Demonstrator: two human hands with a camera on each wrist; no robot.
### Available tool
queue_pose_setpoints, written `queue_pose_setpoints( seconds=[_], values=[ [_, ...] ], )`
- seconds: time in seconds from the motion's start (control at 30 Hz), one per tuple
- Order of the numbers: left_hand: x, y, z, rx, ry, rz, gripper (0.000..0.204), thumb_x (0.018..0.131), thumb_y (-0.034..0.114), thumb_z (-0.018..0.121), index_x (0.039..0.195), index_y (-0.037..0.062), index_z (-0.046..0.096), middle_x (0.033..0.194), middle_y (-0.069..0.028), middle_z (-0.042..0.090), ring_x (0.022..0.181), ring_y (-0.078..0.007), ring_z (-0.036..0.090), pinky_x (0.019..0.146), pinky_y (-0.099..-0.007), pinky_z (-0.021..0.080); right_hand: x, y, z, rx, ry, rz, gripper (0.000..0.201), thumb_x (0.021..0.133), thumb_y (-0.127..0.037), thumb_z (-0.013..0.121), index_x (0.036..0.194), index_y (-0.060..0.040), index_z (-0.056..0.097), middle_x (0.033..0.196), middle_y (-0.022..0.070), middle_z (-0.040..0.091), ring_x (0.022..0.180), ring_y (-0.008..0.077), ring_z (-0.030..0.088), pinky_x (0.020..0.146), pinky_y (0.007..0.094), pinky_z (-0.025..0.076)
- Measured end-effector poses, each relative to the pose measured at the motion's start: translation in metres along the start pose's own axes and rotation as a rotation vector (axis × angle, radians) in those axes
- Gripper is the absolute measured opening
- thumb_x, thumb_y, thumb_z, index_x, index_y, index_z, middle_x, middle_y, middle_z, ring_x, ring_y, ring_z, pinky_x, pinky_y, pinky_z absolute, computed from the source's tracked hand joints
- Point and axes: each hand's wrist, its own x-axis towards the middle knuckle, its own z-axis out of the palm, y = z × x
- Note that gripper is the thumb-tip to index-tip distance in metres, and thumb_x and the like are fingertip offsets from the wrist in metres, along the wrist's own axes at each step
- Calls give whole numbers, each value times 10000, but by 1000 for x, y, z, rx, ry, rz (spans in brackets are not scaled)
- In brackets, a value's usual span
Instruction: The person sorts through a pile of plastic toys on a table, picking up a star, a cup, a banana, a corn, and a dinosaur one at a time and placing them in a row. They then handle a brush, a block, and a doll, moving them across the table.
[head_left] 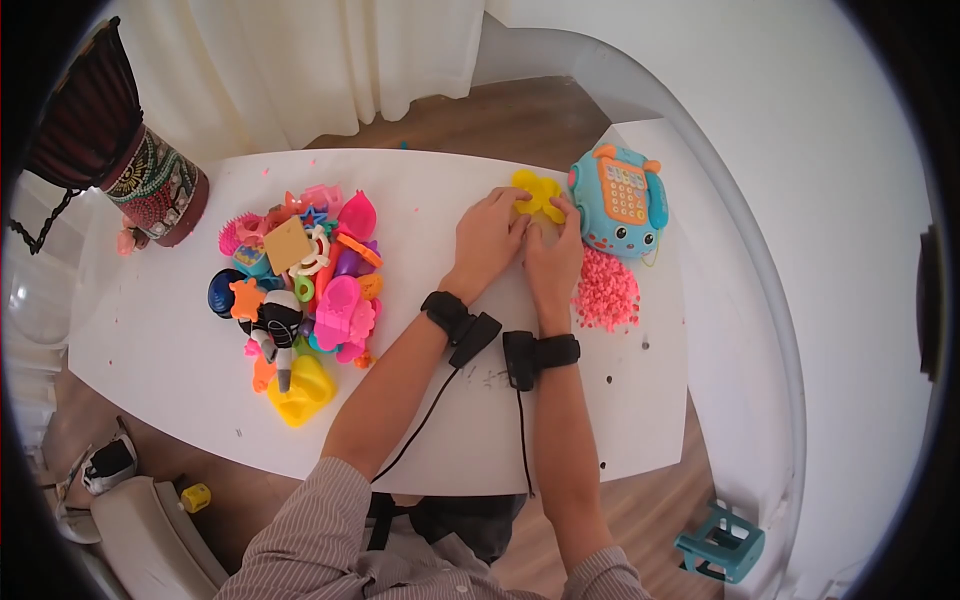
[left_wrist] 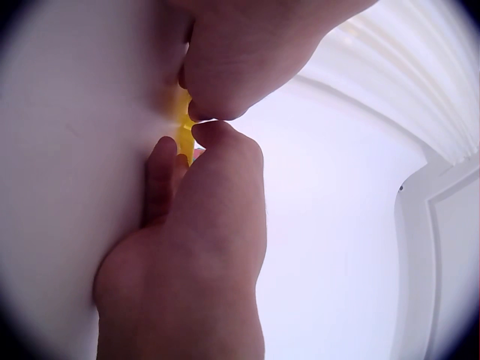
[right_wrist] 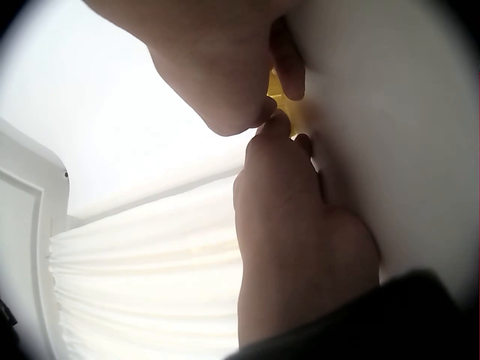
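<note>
Toward the back right of the white table (head_left: 420, 400), both hands meet at a bright yellow flower-shaped piece (head_left: 540, 190) with rounded lobes. My left hand (head_left: 488, 238) holds its left side, and my right hand (head_left: 553, 258) grips the right side. The thumbs come together at its near edge. Each wrist view has the left hand (left_wrist: 202, 217) and the right hand (right_wrist: 285, 217) close over the tabletop, with a strip of the yellow piece (left_wrist: 184, 129) between the fingertips. Fingers cover much of it there.
A toy telephone (head_left: 622, 200) stands just right of the hands, with a heap of small pink bits (head_left: 606, 292) below it. Many colourful toys (head_left: 300, 290) are piled on the left. A patterned drum (head_left: 155, 190) stands at the far left corner. Cables trail from both wrist cameras.
</note>
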Motion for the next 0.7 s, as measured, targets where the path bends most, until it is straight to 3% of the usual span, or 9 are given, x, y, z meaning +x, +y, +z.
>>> queue_pose_setpoints(
  seconds=[0.03, 0.1, 0.23, 0.3, 0.43, 0.6, 0.7],
  values=[
    [0, -2, 1, 0, 0, -1, 281, 919, 143, 711, 1191, 77, 693, 1147, -101, 732, 1008, -350, 705, 874, -439, 558, -1, -1, 0, 0, -1, 0, 444, 911, -91, 643, 1345, -27, 578, 1462, 229, 596, 1397, 417, 525, 1158, 462, 418],
    [0, -6, 4, 1, 40, 43, 314, 950, 142, 702, 1261, 106, 684, 1158, -77, 745, 728, -250, 689, 734, -375, 562, -1, -3, -1, -24, 6, 15, 444, 914, -86, 634, 1350, -31, 572, 1446, 223, 600, 1383, 414, 532, 1154, 460, 421],
    [0, -3, 2, 11, 30, 21, 327, 950, 145, 704, 1274, 108, 683, 1137, -91, 752, 728, -249, 688, 731, -378, 563, 0, 3, 1, 24, 37, 2, 436, 917, -82, 625, 1347, -34, 575, 1424, 214, 606, 1362, 410, 543, 1144, 460, 427],
    [0, 2, 0, -19, 6, -13, 295, 933, 152, 693, 1219, 84, 675, 1140, -116, 732, 972, -351, 705, 852, -447, 554, -1, 4, 1, 43, 50, 70, 434, 919, -80, 617, 1349, -35, 576, 1407, 206, 609, 1340, 404, 556, 1133, 459, 435],
    [0, 3, -2, 12, -41, -28, 305, 934, 165, 696, 1229, 90, 674, 1146, -112, 728, 967, -345, 703, 853, -452, 551, -3, -6, -1, 43, 22, 144, 434, 923, -84, 618, 1352, -32, 576, 1400, 207, 618, 1346, 402, 556, 1125, 464, 440],
    [0, 1, 0, 65, -42, 7, 312, 928, 166, 693, 1231, 94, 692, 1204, -103, 687, 991, -344, 694, 877, -459, 542, -3, 0, 3, 20, 50, 17, 435, 933, -95, 624, 1361, -38, 573, 1375, 204, 641, 1344, 407, 565, 1120, 479, 446],
    [1, 1, -1, 54, -61, 20, 288, 922, 130, 668, 1204, 88, 711, 1210, -102, 678, 993, -346, 691, 881, -458, 540, -4, -1, 3, 23, 42, 37, 453, 934, -105, 632, 1379, -48, 567, 1389, 192, 639, 1335, 404, 572, 1115, 472, 456]
  ],
)
